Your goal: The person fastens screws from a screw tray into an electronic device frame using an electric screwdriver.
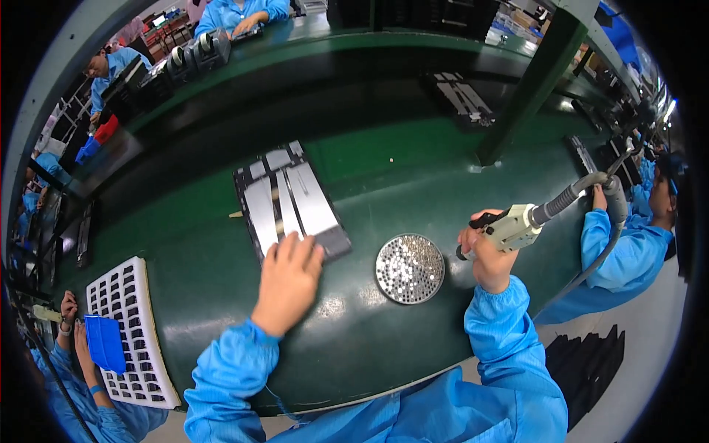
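My left hand (289, 284) rests on the near edge of a flat tablet-like device (258, 207), its fingers laid out and gripping nothing. The device lies open, with silver panels inside a black frame. To the right, my right hand (493, 258) is closed around a beige power screwdriver (513, 227), whose corrugated grey hose runs up to the right. Its tip is hard to make out near my fingers. Between my hands sits a round dish (410, 301) with many small shiny metal pieces in it, touched by neither hand.
A white foam tray (144, 299) of small black parts stands at the left edge, a blue box (105, 344) on it. Another device (464, 97) lies beyond the green post (532, 88). Co-workers sit on both sides and across the bench. A cable (617, 232) hangs at the right.
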The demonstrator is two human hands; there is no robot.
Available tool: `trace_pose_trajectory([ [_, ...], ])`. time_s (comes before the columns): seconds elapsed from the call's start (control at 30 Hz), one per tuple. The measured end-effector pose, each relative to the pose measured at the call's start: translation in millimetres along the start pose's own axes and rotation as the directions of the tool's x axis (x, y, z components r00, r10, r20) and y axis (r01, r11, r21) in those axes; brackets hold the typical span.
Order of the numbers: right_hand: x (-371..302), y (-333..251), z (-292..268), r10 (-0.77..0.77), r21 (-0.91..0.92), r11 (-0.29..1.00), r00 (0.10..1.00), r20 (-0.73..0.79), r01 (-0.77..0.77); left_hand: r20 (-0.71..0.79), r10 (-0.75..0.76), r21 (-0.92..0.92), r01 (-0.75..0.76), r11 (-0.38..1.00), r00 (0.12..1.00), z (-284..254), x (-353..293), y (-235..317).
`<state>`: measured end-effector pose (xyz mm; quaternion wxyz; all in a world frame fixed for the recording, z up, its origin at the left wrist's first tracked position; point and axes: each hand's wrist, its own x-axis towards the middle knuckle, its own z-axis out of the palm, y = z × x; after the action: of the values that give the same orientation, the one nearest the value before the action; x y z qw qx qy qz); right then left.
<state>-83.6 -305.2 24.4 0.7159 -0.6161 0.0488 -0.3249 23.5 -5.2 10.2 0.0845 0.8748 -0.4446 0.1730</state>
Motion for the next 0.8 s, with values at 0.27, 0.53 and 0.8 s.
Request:
trace_pose_trajectory([
  [0.27, -3.2, 1.4, -7.9, -0.055, -0.017, 0.998, 0.998, -0.029, 0.055, -0.069, -0.334, 0.013, 0.336, 0.942, 0.940, 57.6, 44.3, -116.9],
  [0.53, -2.2, 8.6, -20.6, 0.001, -0.037, 0.999, 0.999, -0.050, -0.002, -0.313, -0.302, 0.022, 0.325, 0.946, 0.900, 92.6, 34.5, -113.1],
  [0.8, 24.5, -14.2, 6.3, 0.059, -0.281, 0.958, 0.998, -0.010, -0.059, -0.325, -0.368, 0.074, 0.412, 0.908, 0.871, 87.4, 38.2, -132.5],
])
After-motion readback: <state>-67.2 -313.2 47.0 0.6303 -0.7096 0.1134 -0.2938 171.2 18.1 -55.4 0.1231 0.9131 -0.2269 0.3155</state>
